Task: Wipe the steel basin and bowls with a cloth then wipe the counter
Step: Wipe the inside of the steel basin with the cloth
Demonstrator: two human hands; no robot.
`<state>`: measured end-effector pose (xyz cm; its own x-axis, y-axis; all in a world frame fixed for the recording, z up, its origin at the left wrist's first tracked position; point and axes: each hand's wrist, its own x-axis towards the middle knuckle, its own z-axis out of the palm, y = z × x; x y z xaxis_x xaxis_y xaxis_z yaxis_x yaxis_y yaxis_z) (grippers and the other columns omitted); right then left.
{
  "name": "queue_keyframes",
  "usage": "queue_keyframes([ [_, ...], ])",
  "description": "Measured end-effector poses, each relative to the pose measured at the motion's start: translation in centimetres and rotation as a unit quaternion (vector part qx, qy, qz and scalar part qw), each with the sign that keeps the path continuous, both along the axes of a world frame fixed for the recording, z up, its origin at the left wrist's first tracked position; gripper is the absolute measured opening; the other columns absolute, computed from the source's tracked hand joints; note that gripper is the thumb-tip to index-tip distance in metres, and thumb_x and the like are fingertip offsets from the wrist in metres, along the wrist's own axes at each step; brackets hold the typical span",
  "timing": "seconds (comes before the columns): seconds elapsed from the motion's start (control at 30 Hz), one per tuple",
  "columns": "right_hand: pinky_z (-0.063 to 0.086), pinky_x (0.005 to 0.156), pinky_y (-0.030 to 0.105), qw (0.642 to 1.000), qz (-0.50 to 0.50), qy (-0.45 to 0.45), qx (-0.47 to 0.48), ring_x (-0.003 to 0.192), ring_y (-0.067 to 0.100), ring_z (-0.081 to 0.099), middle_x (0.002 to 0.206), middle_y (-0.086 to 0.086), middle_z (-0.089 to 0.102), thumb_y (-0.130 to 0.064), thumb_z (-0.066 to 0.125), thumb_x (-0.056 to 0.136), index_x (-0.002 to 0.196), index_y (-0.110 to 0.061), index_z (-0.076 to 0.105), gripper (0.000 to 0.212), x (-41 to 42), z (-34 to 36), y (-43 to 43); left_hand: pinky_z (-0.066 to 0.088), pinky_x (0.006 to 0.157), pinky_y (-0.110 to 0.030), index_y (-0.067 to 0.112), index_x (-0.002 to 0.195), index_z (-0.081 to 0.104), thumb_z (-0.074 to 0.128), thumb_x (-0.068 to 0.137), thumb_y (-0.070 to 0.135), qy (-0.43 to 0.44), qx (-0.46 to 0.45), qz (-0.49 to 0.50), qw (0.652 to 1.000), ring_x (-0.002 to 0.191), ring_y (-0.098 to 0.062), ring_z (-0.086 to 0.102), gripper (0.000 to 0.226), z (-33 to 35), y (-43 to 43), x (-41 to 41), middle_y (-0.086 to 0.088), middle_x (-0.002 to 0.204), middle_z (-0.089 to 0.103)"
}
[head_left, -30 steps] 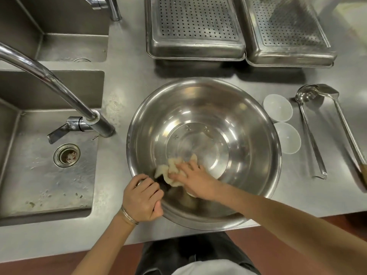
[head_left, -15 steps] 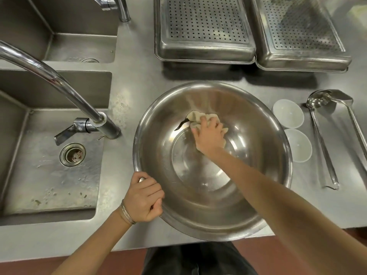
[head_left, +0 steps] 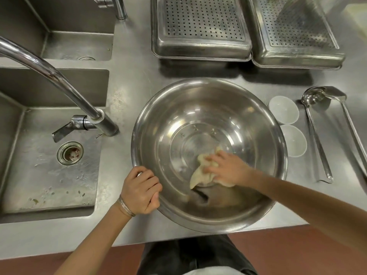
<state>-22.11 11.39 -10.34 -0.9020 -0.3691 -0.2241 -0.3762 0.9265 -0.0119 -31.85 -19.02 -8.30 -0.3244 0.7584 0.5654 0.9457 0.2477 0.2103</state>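
A large steel basin (head_left: 208,108) stands on the steel counter (head_left: 135,80) in front of me. My left hand (head_left: 142,192) grips its near-left rim with curled fingers. Inside the basin, my right hand (head_left: 226,168) presses a pale yellow cloth (head_left: 200,175) flat against the lower right of the bottom. Its fingers lie spread over the cloth. Two small white bowls (head_left: 284,113) sit side by side on the counter just right of the basin.
A sink (head_left: 49,175) with a drain and a long curved tap (head_left: 59,80) lies to the left. Two upturned perforated steel trays (head_left: 200,28) stand at the back. A ladle (head_left: 315,135) and a spatula (head_left: 349,124) lie at the right.
My right hand has swept the cloth from the far side of the basin's bottom back to the near right. My left hand has kept its hold on the rim.
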Motion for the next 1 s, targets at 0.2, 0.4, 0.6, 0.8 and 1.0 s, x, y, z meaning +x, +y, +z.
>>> queue_keyframes([
  [0.2,0.046,0.081,0.044,0.978,-0.187,-0.055,0.072,0.109,0.038,0.047,0.135,0.009,0.038,-0.043,0.044,0.093,0.135,-0.032,0.041,0.044,-3.5,3.8,2.4,0.038,0.07,-0.031,0.012,0.054,0.061,0.031,0.083,0.019,-0.013,-0.016,-0.021,1.0,0.052,-0.021,0.053,0.043,1.0,0.2,-2.2,-0.001,0.056,0.058],
  [0.4,0.049,0.071,0.048,0.947,-0.307,-0.022,0.086,0.102,0.045,0.046,0.134,0.015,0.035,-0.044,0.041,0.093,0.134,-0.035,0.036,0.043,-3.6,1.6,0.7,0.039,0.098,-0.039,0.013,0.072,0.072,0.042,0.082,0.02,-0.022,-0.051,0.01,0.998,0.087,-0.018,0.064,0.032,1.8,-0.6,-0.1,0.001,0.077,0.07],
  [0.6,0.051,0.065,0.048,0.956,-0.274,-0.09,0.055,0.085,0.042,0.056,0.113,0.019,0.051,-0.042,0.049,0.081,0.123,-0.027,0.046,0.044,-0.7,0.1,-5.1,0.042,0.081,-0.031,0.013,0.058,0.065,0.036,0.081,0.015,-0.002,0.015,0.048,0.999,0.066,-0.017,0.051,0.037,-0.4,0.2,3.6,0.0,0.061,0.063],
  [0.8,0.044,0.086,0.04,0.949,-0.072,-0.261,-0.161,0.098,0.027,0.053,0.118,0.007,0.05,-0.029,0.052,0.092,0.127,-0.026,0.052,0.035,1.9,3.9,-7.1,0.041,0.07,-0.031,0.012,0.054,0.06,0.032,0.083,0.016,0.039,0.033,0.054,0.997,0.063,-0.019,0.043,0.04,-0.5,0.4,3.3,-0.002,0.056,0.058],
  [1.0,0.037,0.084,0.027,0.956,-0.057,-0.274,0.091,0.115,0.014,0.044,0.13,-0.011,0.044,-0.032,0.041,0.095,0.127,-0.035,0.052,0.034,2.3,6.6,-1.8,0.038,0.069,-0.03,0.013,0.052,0.057,0.035,0.082,0.015,0.051,0.027,0.052,0.997,0.064,-0.019,0.041,0.037,-0.4,0.4,3.1,-0.001,0.055,0.055],
])
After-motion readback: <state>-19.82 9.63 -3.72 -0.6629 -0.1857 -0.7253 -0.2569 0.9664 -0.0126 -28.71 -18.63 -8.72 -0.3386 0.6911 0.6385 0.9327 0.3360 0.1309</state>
